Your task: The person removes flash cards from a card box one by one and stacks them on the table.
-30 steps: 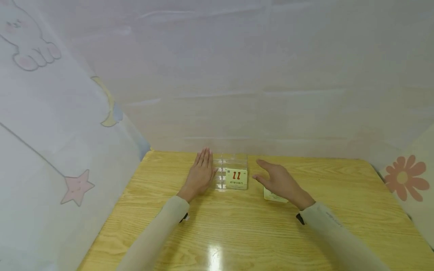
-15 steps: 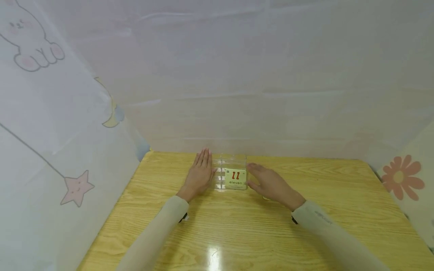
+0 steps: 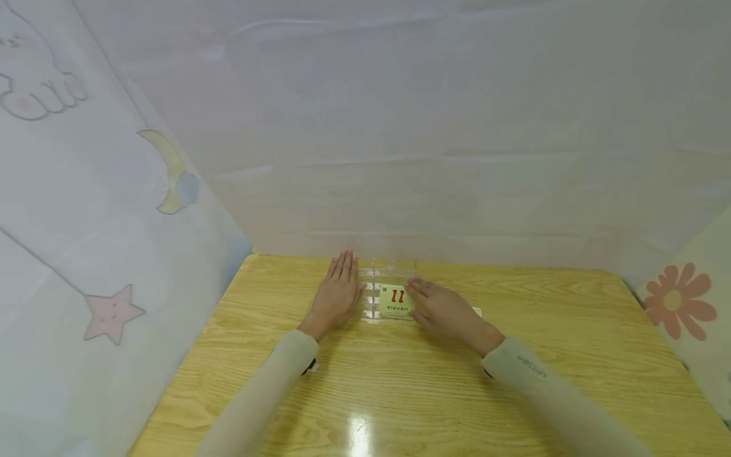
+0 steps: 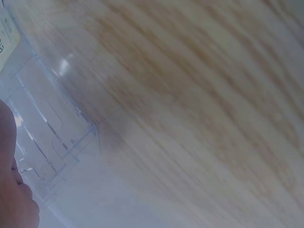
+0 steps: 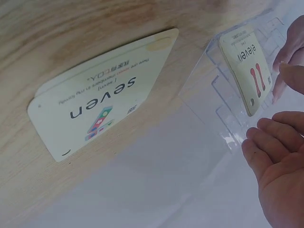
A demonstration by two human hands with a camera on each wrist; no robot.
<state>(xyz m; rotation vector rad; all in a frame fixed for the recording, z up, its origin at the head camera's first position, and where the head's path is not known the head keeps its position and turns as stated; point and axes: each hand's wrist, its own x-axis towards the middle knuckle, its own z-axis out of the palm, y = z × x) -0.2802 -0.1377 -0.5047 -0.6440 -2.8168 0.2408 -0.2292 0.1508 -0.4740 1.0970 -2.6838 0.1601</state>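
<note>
A clear plastic rack (image 3: 394, 270) with several tiers stands near the back of the table. On its front right leans a cream card (image 3: 394, 308) printed with a red 11 and "eleven". My left hand (image 3: 335, 293) rests along the rack's left side, fingers straight and together. At the right edge of the rack and card is my right hand (image 3: 448, 311), thumb and fingers spread apart; in the right wrist view its fingers (image 5: 273, 147) are loosely bent beside the card. A cream "seven" card (image 5: 102, 97) lies on the table right of the rack, mostly hidden by my right hand in the head view.
Another card edge shows under the "seven" card. The wood-grain table (image 3: 342, 387) meets a pale sheet wall (image 3: 400, 158) just behind the rack. Printed sheets with a star (image 3: 114, 313) and a flower (image 3: 679, 301) flank both sides.
My right hand has moved left from over the loose cards to the right edge of the rack and the "eleven" card. The left hand has stayed in place.
</note>
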